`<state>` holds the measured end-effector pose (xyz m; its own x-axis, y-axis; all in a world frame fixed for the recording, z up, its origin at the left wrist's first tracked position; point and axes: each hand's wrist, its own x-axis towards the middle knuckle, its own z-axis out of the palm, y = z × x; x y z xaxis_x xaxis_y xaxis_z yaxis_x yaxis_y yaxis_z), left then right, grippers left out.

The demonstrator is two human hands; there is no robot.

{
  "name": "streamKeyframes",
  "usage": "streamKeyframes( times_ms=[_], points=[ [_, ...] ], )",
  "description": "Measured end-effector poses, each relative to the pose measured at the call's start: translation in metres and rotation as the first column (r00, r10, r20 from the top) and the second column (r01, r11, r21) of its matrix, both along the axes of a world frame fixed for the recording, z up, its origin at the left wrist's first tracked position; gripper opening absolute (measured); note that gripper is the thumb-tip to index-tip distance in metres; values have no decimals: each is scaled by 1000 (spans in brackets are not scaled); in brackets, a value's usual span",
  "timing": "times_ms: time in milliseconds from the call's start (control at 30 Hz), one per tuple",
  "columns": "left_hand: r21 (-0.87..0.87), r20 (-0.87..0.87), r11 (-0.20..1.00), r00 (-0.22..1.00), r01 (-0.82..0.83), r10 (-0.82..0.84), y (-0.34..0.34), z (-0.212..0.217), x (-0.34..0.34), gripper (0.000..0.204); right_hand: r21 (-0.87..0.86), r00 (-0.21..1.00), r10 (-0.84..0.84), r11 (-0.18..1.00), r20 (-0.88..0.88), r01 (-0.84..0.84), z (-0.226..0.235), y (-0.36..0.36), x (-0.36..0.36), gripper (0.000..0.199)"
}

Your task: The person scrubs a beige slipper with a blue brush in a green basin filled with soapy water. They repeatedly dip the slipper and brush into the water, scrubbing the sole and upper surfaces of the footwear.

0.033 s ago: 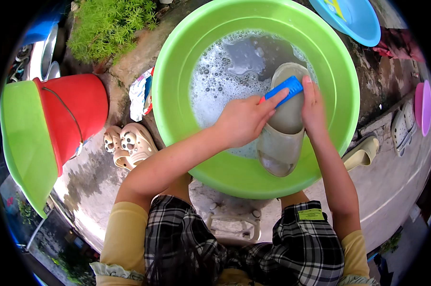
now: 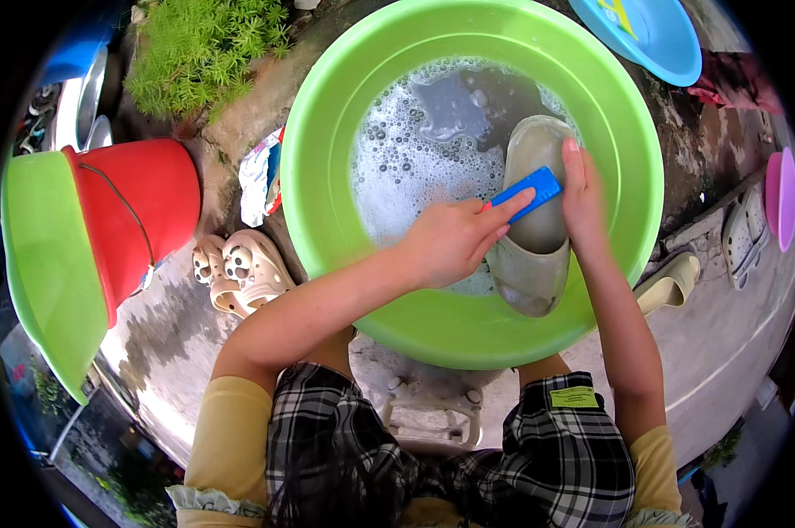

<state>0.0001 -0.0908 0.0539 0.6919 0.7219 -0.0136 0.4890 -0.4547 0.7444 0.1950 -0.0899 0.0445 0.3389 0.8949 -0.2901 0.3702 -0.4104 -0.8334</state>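
Note:
My left hand [image 2: 459,239] grips a small blue scrubbing brush [image 2: 538,189] with a bit of red at its near end. The brush lies over the inside of a grey-green slip-on shoe [image 2: 531,283], near the foot opening. On the shoe's right edge, my right hand [image 2: 584,198] holds it, fingers along the rim and the thumb side hidden. The shoe is tilted, toe toward me, above a large green basin [image 2: 624,176]. Foamy, greyish water [image 2: 402,189] fills the basin's bottom.
Left of the basin are a red bucket [image 2: 155,189] with a light green tub [image 2: 50,255] against it, beige clogs [image 2: 258,264] and a crumpled packet [image 2: 258,180]. To the right lie a beige shoe [image 2: 670,286], a pale clog [image 2: 745,236] and a blue basin [image 2: 666,48].
The brush in my left hand has moved nearer to me along the shoe. The shoe's toe has shifted slightly right and away from me; my right hand still holds it.

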Motion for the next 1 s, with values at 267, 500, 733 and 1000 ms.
streamKeyframes(
  times_ms=[267,500,733,1000],
  points=[
    [-27,95,997,992,-78,80,4,0,-5,47,46,991,77,995,112,-83,10,0,-2,47],
    [55,11,989,990,-139,139,16,2,0,46,96,988,128,986,90,-137,0,-13,-7,50],
    [-162,135,986,989,-34,57,-3,1,-7,41,15,976,84,996,201,-89,9,-6,-2,52],
    [-175,195,973,974,151,-116,-2,4,-16,39,116,970,170,975,174,-192,7,2,-2,47]
  ],
)
